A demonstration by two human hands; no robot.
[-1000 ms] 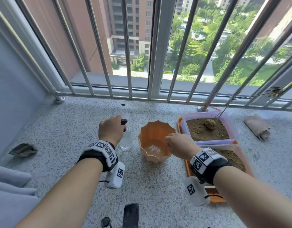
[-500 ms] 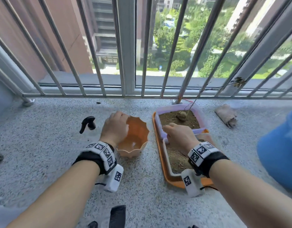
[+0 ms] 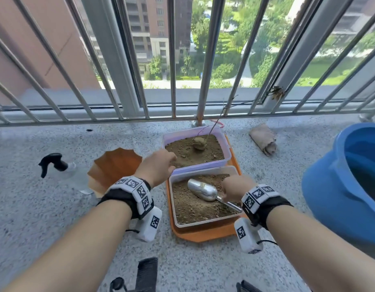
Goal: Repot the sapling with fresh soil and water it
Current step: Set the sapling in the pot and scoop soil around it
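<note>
The sapling [image 3: 216,121], a thin bare stem with a root ball, lies on soil in the purple tub [image 3: 223,142] and leans right against the railing. In front of it a clear tub [image 3: 203,222] holds soil and a metal scoop [image 3: 202,189]. My right hand [image 3: 233,187] grips the scoop's handle at the tub's right side. My left hand [image 3: 159,165] holds the purple tub's near-left corner, fingers curled over the rim. The empty orange pot [image 3: 117,167] stands left of my left hand. A spray bottle [image 3: 62,169] lies further left.
Both tubs sit on an orange tray [image 3: 203,233] on the speckled ledge. A large blue bucket [image 3: 334,194] stands at the right. A rolled cloth [image 3: 263,139] lies behind it near the railing [image 3: 171,60]. A black comb [image 3: 147,272] lies at the near edge.
My left hand left the orange pot's rim and moved right to the purple tub. My right hand shifted to the clear tub and took the scoop's handle. The view turned right.
</note>
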